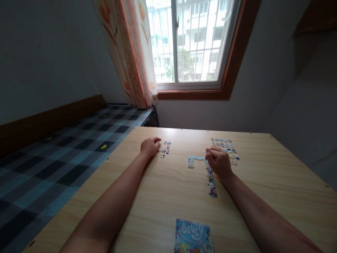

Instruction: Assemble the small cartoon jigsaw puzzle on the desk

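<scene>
My left hand (150, 147) rests on the table at the left, its fingers curled together beside a small group of loose jigsaw pieces (167, 151). Whatever it may hold is hidden. My right hand (218, 162) is closed, with thumb and fingers bent together, at the corner of a partly joined jigsaw border (212, 182). That hand covers part of the border, and I cannot make out anything in its fingers. The border has a top strip, a short left end and a longer right side running toward me. Beyond the right hand lie rows of loose jigsaw pieces (223, 141).
A blue picture card or box lid marked "Bluey" (193, 236) lies at the near edge of the wooden table (158, 196). Left of the table stands a bed with a checked cover (71, 172). A curtain (131, 52) and a barred window (197, 45) are behind.
</scene>
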`<act>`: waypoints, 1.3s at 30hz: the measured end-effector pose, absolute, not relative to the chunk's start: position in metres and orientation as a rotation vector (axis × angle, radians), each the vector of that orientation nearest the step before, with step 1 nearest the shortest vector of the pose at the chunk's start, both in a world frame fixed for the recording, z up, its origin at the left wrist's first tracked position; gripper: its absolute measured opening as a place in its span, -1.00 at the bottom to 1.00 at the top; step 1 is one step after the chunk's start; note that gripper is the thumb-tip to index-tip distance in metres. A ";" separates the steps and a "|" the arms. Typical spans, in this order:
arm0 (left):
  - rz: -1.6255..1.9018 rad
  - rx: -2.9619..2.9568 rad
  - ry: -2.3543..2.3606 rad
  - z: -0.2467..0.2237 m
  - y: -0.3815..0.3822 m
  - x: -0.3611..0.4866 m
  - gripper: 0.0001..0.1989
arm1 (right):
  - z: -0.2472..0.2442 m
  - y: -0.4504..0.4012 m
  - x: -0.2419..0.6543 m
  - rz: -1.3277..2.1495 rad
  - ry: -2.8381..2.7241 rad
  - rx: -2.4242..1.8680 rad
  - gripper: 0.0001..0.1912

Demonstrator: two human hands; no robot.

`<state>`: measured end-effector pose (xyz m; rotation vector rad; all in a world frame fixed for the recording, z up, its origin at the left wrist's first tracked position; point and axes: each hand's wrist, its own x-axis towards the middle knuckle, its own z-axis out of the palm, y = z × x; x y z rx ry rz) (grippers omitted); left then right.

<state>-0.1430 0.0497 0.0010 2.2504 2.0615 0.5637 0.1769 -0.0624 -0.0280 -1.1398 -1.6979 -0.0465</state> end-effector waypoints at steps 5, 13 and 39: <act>0.556 2.225 2.045 0.003 0.051 -0.144 -0.68 | -0.028 -0.063 0.177 -0.049 -1.697 -1.133 -0.47; 0.469 2.236 1.813 0.012 0.057 -0.157 -0.68 | -0.030 -0.061 0.177 -0.039 -1.696 -1.138 -0.47; 0.293 2.482 1.319 0.074 0.023 -0.127 -0.88 | -0.032 -0.058 0.178 -0.038 -1.668 -1.159 -0.45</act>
